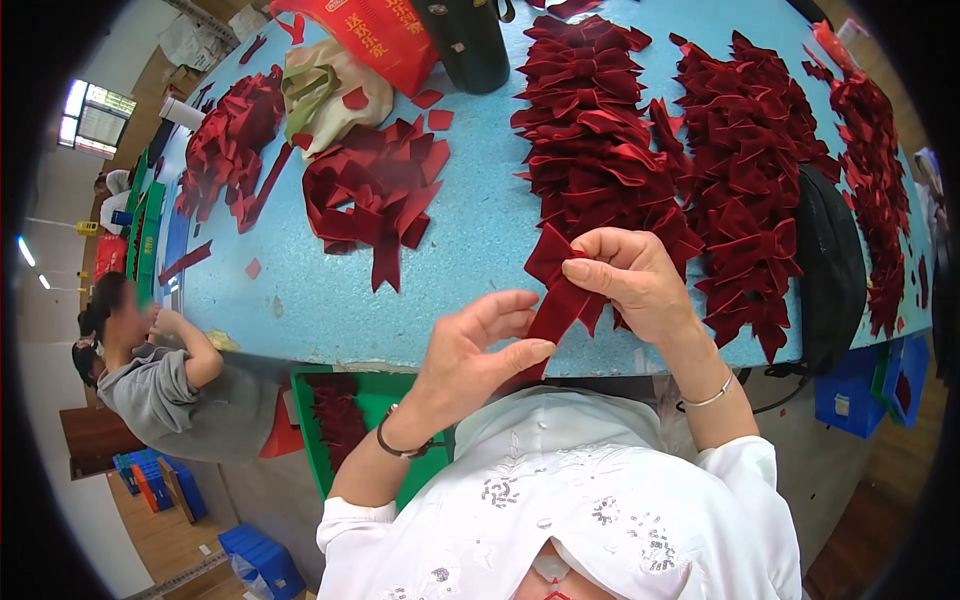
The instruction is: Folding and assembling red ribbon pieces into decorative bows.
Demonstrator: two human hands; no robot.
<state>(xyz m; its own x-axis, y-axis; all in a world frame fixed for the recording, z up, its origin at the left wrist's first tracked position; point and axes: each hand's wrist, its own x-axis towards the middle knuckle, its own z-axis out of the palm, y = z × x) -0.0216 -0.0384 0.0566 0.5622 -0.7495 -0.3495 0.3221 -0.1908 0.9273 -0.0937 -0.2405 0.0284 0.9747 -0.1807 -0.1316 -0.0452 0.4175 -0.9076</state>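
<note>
Above the table's near edge, my right hand [635, 280] pinches a dark red velvet bow [565, 307] between thumb and fingers, near its knot. My left hand [475, 345] is curled around the bow's hanging ribbon tail, its thumb lying across the velvet. Just beyond my right hand runs a long row of finished bows [585, 110], packed close together. Left of it lies a loose pile of cut ribbon pieces [365, 185], one strip hanging toward me.
The blue table [470, 230] also bears more bow rows [740, 190], another ribbon heap [235, 140], a cloth bag [340, 95], a red bag [375, 35] and a dark bottle [465, 45]. A black bag [830, 270] hangs at right. A green crate [385, 440] sits below; a co-worker [175, 380] is left.
</note>
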